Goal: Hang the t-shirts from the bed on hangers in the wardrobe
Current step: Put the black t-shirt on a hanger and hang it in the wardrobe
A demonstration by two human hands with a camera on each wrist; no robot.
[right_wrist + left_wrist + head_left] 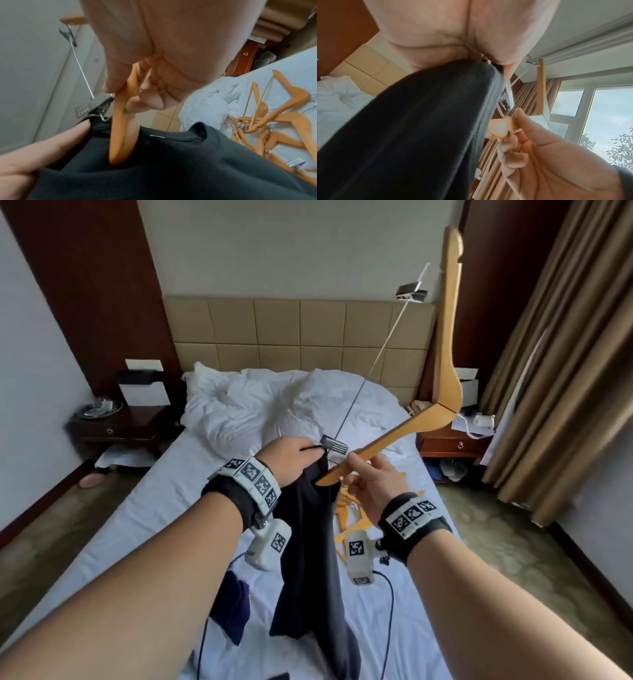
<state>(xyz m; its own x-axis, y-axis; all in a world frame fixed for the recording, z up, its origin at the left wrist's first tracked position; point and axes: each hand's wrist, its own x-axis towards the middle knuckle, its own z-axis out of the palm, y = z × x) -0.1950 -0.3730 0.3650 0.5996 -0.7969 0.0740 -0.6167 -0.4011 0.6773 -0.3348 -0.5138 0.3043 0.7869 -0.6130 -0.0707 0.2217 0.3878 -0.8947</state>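
My left hand (291,451) grips the neck of a black t-shirt (308,559) and holds it up over the bed (137,525); the shirt hangs down between my forearms. My right hand (368,479) pinches one arm of a wooden hanger (442,392), whose other arm points up toward the ceiling. The hanger's near tip (122,142) pokes into the shirt's neck opening (171,139). A metal clip bar (334,444) of the hanger sits just above my left fingers. A dark blue garment (233,607) lies on the sheet below.
A pile of several more wooden hangers (267,121) lies on the bed to my right. Rumpled white pillows (246,405) sit by the padded headboard (294,337). Nightstands (116,426) flank the bed, and brown curtains (565,354) hang at the right.
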